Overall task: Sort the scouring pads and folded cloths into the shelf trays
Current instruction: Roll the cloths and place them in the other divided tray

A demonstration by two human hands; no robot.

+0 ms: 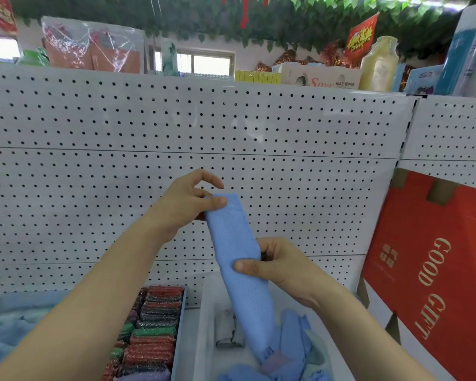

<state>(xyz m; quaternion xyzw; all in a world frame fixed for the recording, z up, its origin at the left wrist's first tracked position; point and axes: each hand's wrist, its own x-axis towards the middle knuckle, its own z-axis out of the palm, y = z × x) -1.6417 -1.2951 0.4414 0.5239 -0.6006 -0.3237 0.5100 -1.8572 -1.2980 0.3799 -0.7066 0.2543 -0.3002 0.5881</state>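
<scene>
Blue cloth [238, 259] is held up in the air in front of the pegboard [231, 127], folded into a long narrow strip, tilted with its top end to the left. Left hand [186, 204] pinches the top end between thumb and fingers; the index finger is lifted off, curled above. Right hand [279, 268] grips the strip about midway, thumb across the front, fingers behind. Holding at two points keeps the fold flat and taut, probably so it can be tidied or folded once more before it goes down.

The lower end of the cloth hangs into the white tray [206, 339] on the right, where loose blue cloths [294, 345] lie in a heap, not neatly stacked. A small grey folded piece [228, 328] sits at the tray's left side.

Left of that, a second tray [180, 325] holds scouring pads [154, 334] packed in rows, red, green and dark, so pads look mostly sorted. Far left, a pale blue fluffy pile [8, 325], blurred, can't tell what. Red gift box [434, 270] stands at the right.

Likely step: straighten the cloth, then lay it in the right tray.
</scene>
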